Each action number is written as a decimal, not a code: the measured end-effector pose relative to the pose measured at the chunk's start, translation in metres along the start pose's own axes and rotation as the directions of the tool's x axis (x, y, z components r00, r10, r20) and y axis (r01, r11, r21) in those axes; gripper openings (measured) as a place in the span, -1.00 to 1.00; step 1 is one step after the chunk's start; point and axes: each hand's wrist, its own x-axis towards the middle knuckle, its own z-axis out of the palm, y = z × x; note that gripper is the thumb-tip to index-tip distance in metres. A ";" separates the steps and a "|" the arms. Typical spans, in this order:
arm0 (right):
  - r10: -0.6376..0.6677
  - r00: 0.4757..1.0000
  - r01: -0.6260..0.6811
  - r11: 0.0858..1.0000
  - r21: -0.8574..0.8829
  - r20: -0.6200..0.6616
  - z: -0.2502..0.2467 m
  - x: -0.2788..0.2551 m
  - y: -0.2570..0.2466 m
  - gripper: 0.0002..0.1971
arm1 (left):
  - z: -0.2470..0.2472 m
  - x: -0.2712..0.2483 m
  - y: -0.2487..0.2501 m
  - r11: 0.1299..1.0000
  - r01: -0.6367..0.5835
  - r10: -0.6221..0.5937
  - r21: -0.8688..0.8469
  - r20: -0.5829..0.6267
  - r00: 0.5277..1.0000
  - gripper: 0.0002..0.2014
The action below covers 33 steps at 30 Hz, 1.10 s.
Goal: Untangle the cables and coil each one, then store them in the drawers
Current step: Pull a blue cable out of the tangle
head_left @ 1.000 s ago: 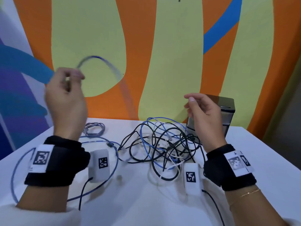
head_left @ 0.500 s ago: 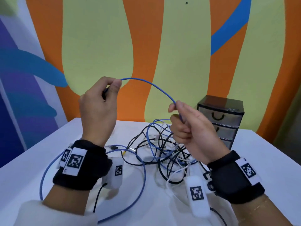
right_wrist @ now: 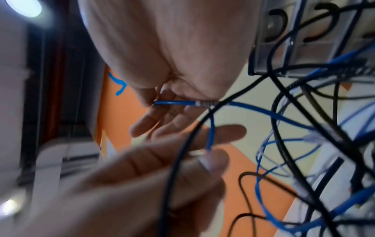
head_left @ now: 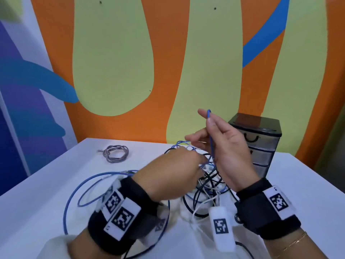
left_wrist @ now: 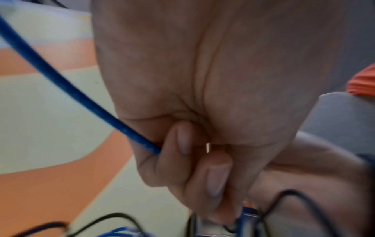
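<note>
A white tabletop (head_left: 56, 202) is seen set against a wall (head_left: 112, 62) painted in orange, pale yellow-green, blue and purple shapes, while black wrist straps (head_left: 261, 217) bearing white square-patterned tags and small white camera units (head_left: 221, 228) are worn at both wrists.

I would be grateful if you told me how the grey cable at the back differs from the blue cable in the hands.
The grey cable is wound into a small tight coil; the blue cable sprawls in wide loose loops. The grey cable lies alone and untouched, while the blue cable is held by the right hand and left hand. Both are thin and flexible.
</note>
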 end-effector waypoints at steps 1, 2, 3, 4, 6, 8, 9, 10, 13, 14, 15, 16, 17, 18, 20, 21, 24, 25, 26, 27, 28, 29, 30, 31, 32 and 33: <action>-0.010 1.000 0.009 0.999 -0.045 -0.004 -0.001 0.001 0.002 -0.62 | 0.000 0.002 0.009 0.998 -0.034 0.034 0.048 0.003 0.999 -0.84; -0.011 1.000 0.011 0.995 -0.096 -0.002 -0.002 0.002 0.003 -0.62 | -0.004 0.005 0.016 0.995 -0.064 0.064 0.072 0.001 0.998 -0.87; -0.013 1.000 0.011 0.987 -0.159 -0.007 -0.006 0.003 0.004 -0.62 | -0.011 0.008 0.021 0.994 -0.087 0.088 0.071 -0.007 0.996 -0.87; -0.015 1.000 0.010 0.973 -0.230 -0.019 -0.009 0.003 0.003 -0.62 | -0.021 0.011 0.023 0.993 -0.101 0.102 0.062 -0.014 0.995 -0.88; 0.001 1.000 -0.010 0.944 -0.329 -0.028 -0.018 0.004 0.002 -0.63 | -0.044 0.017 0.021 0.993 -0.120 0.120 -0.002 -0.003 0.993 -0.93; 0.051 0.998 -0.057 0.926 -0.374 -0.025 -0.024 0.003 0.000 -0.66 | -0.062 0.021 0.012 0.978 -0.131 0.136 -0.161 0.024 0.990 -0.95; 0.072 0.997 -0.077 0.914 -0.399 -0.026 -0.026 0.003 -0.001 -0.66 | -0.068 0.021 0.006 0.963 -0.128 0.132 -0.236 0.001 0.991 -0.95; 0.090 0.996 -0.093 0.905 -0.416 -0.025 -0.029 0.003 -0.001 -0.66 | -0.072 0.020 -0.002 0.946 -0.123 0.114 -0.299 -0.048 0.992 -0.91; 0.138 0.990 -0.117 0.910 -0.397 0.025 -0.037 0.006 -0.003 -0.68 | -0.075 0.015 -0.033 0.856 -0.138 0.014 -0.498 -0.245 0.969 -0.86; 0.164 0.984 -0.129 0.921 -0.369 0.067 -0.039 0.007 -0.005 -0.67 | -0.074 0.012 -0.042 0.800 -0.152 -0.041 -0.580 -0.306 0.951 -0.86; 0.195 0.975 -0.150 0.935 -0.322 0.110 -0.040 0.007 -0.007 -0.67 | -0.071 0.010 -0.050 0.741 -0.169 -0.102 -0.650 -0.358 0.928 -0.86; 0.224 0.963 -0.179 0.948 -0.263 0.151 -0.040 0.006 -0.009 -0.65 | -0.067 0.009 -0.056 0.693 -0.196 -0.149 -0.694 -0.404 0.902 -0.86; 0.244 0.950 -0.205 0.958 -0.202 0.193 -0.039 0.006 -0.012 -0.65 | -0.062 0.009 -0.060 0.670 -0.229 -0.179 -0.706 -0.453 0.873 -0.87; 0.262 0.936 -0.232 0.962 -0.147 0.236 -0.037 0.005 -0.014 -0.65 | -0.057 0.009 -0.062 0.670 -0.258 -0.201 -0.696 -0.505 0.840 -0.89; 0.279 0.910 -0.274 0.960 -0.059 0.306 -0.035 0.002 -0.016 -0.68 | -0.047 0.014 -0.069 0.690 -0.299 -0.248 -0.659 -0.604 0.758 -0.90; 0.282 0.900 -0.293 0.956 -0.017 0.332 -0.035 0.001 -0.016 -0.70 | -0.043 0.015 -0.074 0.699 -0.310 -0.273 -0.644 -0.642 0.716 -0.88; 0.279 0.892 -0.335 0.936 0.107 0.355 -0.035 0.000 -0.016 -0.70 | -0.032 0.018 -0.083 0.782 -0.268 -0.285 -0.563 -0.705 0.649 -0.87; 0.273 0.900 -0.333 0.933 0.133 0.341 -0.034 0.000 -0.017 -0.67 | -0.028 0.019 -0.084 0.820 -0.234 -0.265 -0.522 -0.709 0.653 -0.86; 0.264 0.909 -0.326 0.933 0.155 0.323 -0.033 -0.001 -0.019 -0.64 | -0.025 0.020 -0.083 0.856 -0.201 -0.240 -0.477 -0.710 0.663 -0.83; 0.253 0.917 -0.316 0.932 0.178 0.307 -0.033 -0.002 -0.021 -0.60 | -0.022 0.020 -0.080 0.889 -0.167 -0.215 -0.427 -0.709 0.671 -0.79; 0.237 0.926 -0.304 0.930 0.207 0.294 -0.032 -0.002 -0.022 -0.57 | -0.019 0.021 -0.076 0.919 -0.129 -0.191 -0.374 -0.705 0.683 -0.73; 0.219 0.935 -0.289 0.927 0.240 0.279 -0.032 -0.002 -0.023 -0.55 | -0.017 0.022 -0.072 0.943 -0.083 -0.175 -0.322 -0.692 0.701 -0.69; 0.204 0.944 -0.275 0.921 0.275 0.260 -0.032 -0.001 -0.025 -0.53 | -0.015 0.024 -0.068 0.961 -0.033 -0.167 -0.275 -0.671 0.722 -0.65; 0.192 0.952 -0.261 0.915 0.307 0.237 -0.032 -0.001 -0.025 -0.52 | -0.013 0.024 -0.063 0.973 0.007 -0.158 -0.232 -0.644 0.749 -0.62; 0.180 0.961 -0.244 0.910 0.335 0.212 -0.032 0.000 -0.026 -0.52 | -0.011 0.025 -0.058 0.981 0.034 -0.144 -0.190 -0.609 0.780 -0.60; 0.165 0.969 -0.224 0.906 0.360 0.186 -0.032 0.000 -0.027 -0.51 | -0.008 0.025 -0.052 0.987 0.041 -0.122 -0.153 -0.566 0.815 -0.58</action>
